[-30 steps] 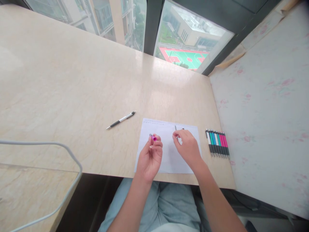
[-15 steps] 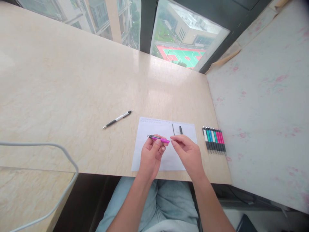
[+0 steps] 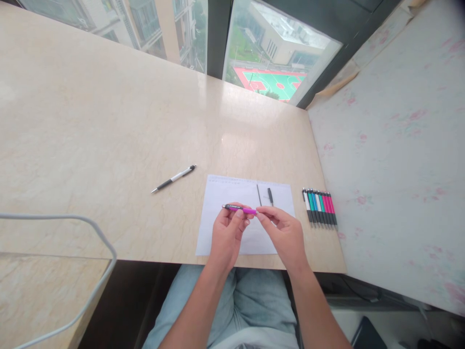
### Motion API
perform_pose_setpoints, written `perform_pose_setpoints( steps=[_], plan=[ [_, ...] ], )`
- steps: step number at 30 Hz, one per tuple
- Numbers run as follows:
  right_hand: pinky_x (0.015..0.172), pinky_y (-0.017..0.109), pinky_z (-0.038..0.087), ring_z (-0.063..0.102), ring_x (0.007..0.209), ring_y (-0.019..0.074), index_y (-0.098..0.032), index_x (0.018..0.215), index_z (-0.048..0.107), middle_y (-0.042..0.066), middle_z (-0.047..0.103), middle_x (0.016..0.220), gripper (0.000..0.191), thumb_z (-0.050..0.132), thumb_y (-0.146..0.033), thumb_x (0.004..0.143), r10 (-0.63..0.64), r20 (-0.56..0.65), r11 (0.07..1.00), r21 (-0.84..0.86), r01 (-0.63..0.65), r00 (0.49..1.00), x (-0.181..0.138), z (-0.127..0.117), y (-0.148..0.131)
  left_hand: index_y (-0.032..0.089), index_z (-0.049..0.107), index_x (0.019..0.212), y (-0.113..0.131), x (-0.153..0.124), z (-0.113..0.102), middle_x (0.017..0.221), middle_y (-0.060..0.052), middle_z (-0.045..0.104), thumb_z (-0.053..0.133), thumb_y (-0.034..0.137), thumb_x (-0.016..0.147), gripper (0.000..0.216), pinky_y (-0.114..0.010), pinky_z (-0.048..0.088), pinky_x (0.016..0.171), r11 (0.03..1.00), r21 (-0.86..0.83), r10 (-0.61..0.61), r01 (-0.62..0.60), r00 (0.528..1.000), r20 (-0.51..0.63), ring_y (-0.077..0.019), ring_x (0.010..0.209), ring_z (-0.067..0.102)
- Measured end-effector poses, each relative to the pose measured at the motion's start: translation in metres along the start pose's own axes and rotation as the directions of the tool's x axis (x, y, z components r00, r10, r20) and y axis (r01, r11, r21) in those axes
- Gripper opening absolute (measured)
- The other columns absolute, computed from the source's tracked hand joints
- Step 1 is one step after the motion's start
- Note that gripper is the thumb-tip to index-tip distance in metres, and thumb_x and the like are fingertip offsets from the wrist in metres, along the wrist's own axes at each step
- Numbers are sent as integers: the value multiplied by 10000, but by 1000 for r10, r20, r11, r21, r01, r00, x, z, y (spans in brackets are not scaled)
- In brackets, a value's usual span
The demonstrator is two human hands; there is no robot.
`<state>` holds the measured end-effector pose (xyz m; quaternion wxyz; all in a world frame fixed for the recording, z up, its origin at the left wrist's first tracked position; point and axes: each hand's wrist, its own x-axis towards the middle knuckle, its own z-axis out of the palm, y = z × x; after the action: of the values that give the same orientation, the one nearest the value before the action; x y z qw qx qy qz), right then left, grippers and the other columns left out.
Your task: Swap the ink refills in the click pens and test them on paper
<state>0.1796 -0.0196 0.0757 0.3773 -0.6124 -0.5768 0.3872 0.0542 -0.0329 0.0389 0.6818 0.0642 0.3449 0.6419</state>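
Note:
My left hand [image 3: 228, 235] is closed around the magenta barrel of a pen [image 3: 247, 211], held nearly level above a white sheet of paper [image 3: 218, 245]. The pen's black clip end points left. My right hand [image 3: 285, 235] pinches at the barrel's right end, fingertips touching or almost touching it; what lies between them is too small to make out. Beyond the hands, a thin dark refill [image 3: 259, 195] and a short black pen grip [image 3: 270, 195] lie on the paper.
A white and black pen [image 3: 174, 179] lies on the table left of the paper. Several coloured pens [image 3: 320, 208] lie in a row at the right, near the patterned wall [image 3: 385, 145]. A grey cable [image 3: 98, 230] crosses the left corner. A window [image 3: 269, 53] borders the far edge.
My right hand's fingertips have come left to the open end of the magenta barrel, closing the small gap. My left hand keeps its hold. The whole view has shifted slightly.

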Motion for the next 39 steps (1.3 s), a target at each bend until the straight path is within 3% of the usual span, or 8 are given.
perform_pose_setpoints(
  steps=[12, 20, 33, 36, 39],
  plan=[
    [744, 326, 557, 683, 810, 194, -237, 862, 761, 32, 756, 863, 97, 673, -270, 843, -83, -27, 995, -64, 81, 996, -2, 1, -6, 146, 674, 920, 0, 0, 0, 890, -56, 696, 757, 234, 781, 184, -185, 509, 681, 998, -39, -39, 39, 999, 8, -95, 757, 631],
    [715, 326, 555, 669, 781, 184, -240, 867, 745, 32, 747, 866, 98, 648, -257, 866, -182, -3, 979, -90, 181, 983, -5, 4, -9, 131, 677, 943, 2, 0, -3, 882, -54, 695, 753, 195, 782, 189, -147, 524, 664, 978, -171, -116, 118, 993, 17, -76, 728, 640],
    [711, 317, 536, 657, 766, 177, -237, 881, 720, 24, 730, 849, 85, 644, -275, 873, -205, 12, 971, -123, 205, 979, -9, 1, -4, 130, 675, 940, 5, 0, -4, 887, -52, 675, 728, 180, 801, 157, -147, 517, 667, 983, -139, -105, 116, 991, 80, -74, 727, 625],
    [676, 311, 529, 646, 736, 173, -227, 917, 701, 33, 720, 877, 104, 627, -287, 877, -187, -12, 956, -231, 179, 982, -8, -2, 9, 139, 672, 948, 7, 1, -6, 903, -51, 669, 719, 154, 800, 156, -134, 522, 653, 963, -224, -141, 153, 988, 70, -72, 732, 625],
    [641, 317, 500, 614, 670, 168, -210, 986, 683, 49, 710, 923, 147, 593, -255, 877, -184, -39, 871, -469, 145, 982, -2, -6, 27, 150, 670, 945, 8, 3, -7, 910, -52, 665, 708, 148, 799, 151, -132, 530, 627, 930, -313, -183, 191, 982, 55, -78, 737, 628]
  ],
)
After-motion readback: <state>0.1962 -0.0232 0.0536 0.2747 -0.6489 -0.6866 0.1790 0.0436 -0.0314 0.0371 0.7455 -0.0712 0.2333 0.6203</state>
